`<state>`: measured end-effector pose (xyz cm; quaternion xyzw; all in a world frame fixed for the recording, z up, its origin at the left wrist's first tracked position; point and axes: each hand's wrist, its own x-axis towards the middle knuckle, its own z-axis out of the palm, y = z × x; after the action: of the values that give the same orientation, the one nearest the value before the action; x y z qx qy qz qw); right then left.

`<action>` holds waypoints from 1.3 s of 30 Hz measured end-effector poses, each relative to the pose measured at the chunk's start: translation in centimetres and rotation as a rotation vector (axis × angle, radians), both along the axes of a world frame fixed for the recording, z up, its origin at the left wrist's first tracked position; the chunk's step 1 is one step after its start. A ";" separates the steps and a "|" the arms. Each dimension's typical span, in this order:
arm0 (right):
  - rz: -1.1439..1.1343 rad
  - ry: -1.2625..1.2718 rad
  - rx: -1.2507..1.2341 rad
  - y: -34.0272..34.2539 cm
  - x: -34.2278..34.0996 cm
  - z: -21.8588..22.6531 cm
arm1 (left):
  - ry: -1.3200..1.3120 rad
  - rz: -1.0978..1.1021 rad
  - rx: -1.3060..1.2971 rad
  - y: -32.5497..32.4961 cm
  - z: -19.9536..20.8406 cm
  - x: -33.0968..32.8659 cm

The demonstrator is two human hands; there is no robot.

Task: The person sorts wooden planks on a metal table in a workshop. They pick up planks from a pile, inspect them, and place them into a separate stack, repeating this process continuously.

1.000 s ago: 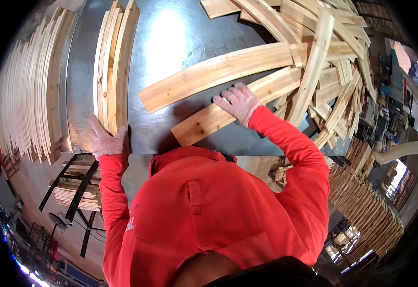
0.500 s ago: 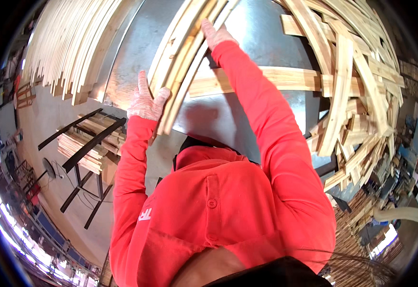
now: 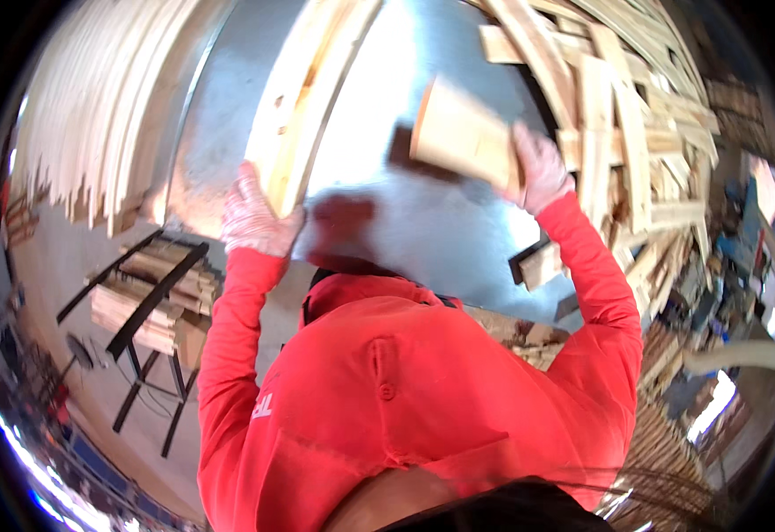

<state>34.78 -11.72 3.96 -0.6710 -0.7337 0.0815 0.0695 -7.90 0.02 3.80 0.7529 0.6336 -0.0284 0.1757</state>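
Note:
My left hand (image 3: 259, 215), in a pale glove, is closed around the near ends of light wooden slats (image 3: 306, 97), which lie side by side on a shiny metal table (image 3: 365, 168). Its thumb sits on the right of the ends, its fingers on the left. To the right, my gloved right hand (image 3: 542, 168) grips one end of a wooden board (image 3: 463, 133). That board is tilted above the table and casts a dark shadow; motion blurs it a little.
Upright rows of long slats (image 3: 95, 106) stand at the left. A loose heap of crossed boards (image 3: 622, 133) covers the table's right side. Below left, a dark-legged stand (image 3: 152, 293) carries stacked wood pieces. A pale hose (image 3: 742, 356) lies at the far right.
My right hand has left the slats and moved right and nearer, and it now holds a board. The board lying crosswise is gone from its place. The slats now lie closer together.

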 end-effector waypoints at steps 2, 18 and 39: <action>-0.456 0.221 -0.033 4.1 -2.5 4.9 | 0.052 -0.033 0.058 -0.7 0.0 0.0; -1.145 -0.160 -0.175 -6.4 9.2 0.1 | 0.290 -0.070 0.024 -1.3 -1.5 1.6; -0.761 -0.393 -0.206 -7.0 26.2 0.3 | -0.485 0.238 -0.582 -5.7 -5.5 13.0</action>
<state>60.95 -18.69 4.29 -0.8996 -0.4216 -0.0063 -0.1136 5.14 -5.65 -1.67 0.5778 0.6220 -0.0075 0.5284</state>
